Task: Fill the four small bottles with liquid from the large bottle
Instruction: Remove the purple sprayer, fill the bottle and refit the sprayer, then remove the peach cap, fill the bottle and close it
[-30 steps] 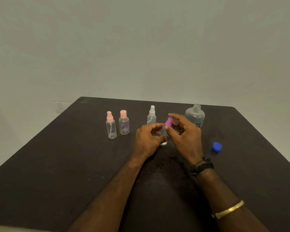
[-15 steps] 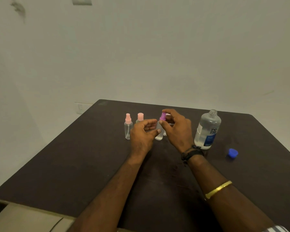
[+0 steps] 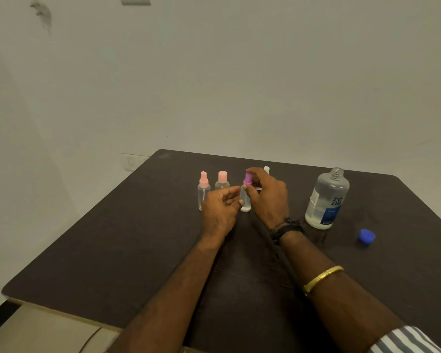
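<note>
Purple-capped clear small bottle [image 3: 245, 203] upright, cap [image 3: 247, 179] between fingers of right grip [image 3: 267, 197]; left grip [image 3: 220, 211] loose, empty

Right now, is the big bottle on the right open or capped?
Open. The large bottle stands upright with the bare threads of its neck showing at the top, and a blue cap lies apart from it on the table.
</note>
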